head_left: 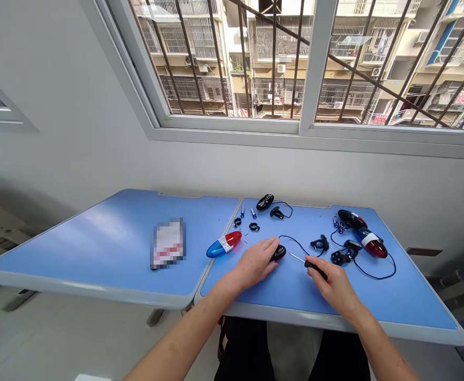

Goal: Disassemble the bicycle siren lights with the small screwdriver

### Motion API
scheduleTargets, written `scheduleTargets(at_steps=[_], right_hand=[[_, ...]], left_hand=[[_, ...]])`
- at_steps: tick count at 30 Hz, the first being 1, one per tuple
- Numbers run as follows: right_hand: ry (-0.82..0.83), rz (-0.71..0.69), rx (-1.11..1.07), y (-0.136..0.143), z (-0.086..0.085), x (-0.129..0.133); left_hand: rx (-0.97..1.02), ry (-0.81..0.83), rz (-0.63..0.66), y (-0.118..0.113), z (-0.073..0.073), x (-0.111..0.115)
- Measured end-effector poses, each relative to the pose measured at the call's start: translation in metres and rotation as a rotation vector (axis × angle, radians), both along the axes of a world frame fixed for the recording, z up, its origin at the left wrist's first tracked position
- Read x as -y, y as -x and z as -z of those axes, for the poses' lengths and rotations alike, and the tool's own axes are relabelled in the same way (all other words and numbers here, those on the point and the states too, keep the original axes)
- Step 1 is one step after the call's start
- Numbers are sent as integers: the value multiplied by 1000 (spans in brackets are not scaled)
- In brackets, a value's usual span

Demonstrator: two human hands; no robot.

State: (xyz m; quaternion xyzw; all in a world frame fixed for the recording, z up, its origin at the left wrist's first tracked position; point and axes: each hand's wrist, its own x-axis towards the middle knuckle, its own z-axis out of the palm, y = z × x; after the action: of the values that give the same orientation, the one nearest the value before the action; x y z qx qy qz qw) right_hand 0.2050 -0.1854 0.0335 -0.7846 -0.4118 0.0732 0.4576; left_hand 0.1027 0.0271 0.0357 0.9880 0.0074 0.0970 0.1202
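Note:
My left hand [257, 259] is closed over a small black oval housing [280, 253] on the blue table, covering much of it. A thin black cable [293, 238] runs from near the housing to a black clamp-like part [319, 243]. My right hand [330, 280] grips a screwdriver [311, 264] by its black handle, the metal tip pointing left towards the housing but apart from it. Left of my left hand lies a red, white and blue oval light cover [224, 244]. Beyond it are two black ring clamps [254, 226] and tiny screws.
Batteries [253, 213] and another black oval housing [265, 201] with a cabled part [276, 212] lie at the back. Red-and-blue lights [372, 243] with looping cables sit at the right. A blurred white packet [168, 244] lies on the left table, across a seam.

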Motion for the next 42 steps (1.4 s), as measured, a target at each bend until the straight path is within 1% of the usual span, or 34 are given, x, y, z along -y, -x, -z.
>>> scheduleTargets(at_steps=[3,7,10,15,18,22,25,28,30,33,37,40,42], right_hand=[[-34,-39,203,-3,-4,-1],[-29,-76,314,-6,-9,-4],[17,-71,312,-9,-15,-4],[130,-26,196,-13,-24,3],[158,-36,175,-17,-21,7],[131,-42,225,-19,-17,9],[119,-26,217,-19,-18,10],[109,-11,93,-20,-19,10],[91,8,-86,-21,-18,11],[21,43,-359,-23,-13,11],[-88,91,-612,-22,-7,8],[-155,114,-719,-17,-7,5],[-150,108,-691,-14,-8,5]], left_hand=[[44,-11,19,-1,4,0],[102,-4,74,-5,3,2],[111,-17,129,-9,2,6],[87,-69,172,-12,-1,9],[85,-93,182,-12,-5,11],[59,-167,192,-12,-10,13],[44,-226,197,-12,-11,15],[39,-255,190,-13,-10,16],[42,-271,184,-13,-8,17],[57,-297,178,-13,-6,17],[88,-318,182,-14,-4,18],[98,-334,177,-15,-2,18],[99,-346,174,-16,-2,18]])
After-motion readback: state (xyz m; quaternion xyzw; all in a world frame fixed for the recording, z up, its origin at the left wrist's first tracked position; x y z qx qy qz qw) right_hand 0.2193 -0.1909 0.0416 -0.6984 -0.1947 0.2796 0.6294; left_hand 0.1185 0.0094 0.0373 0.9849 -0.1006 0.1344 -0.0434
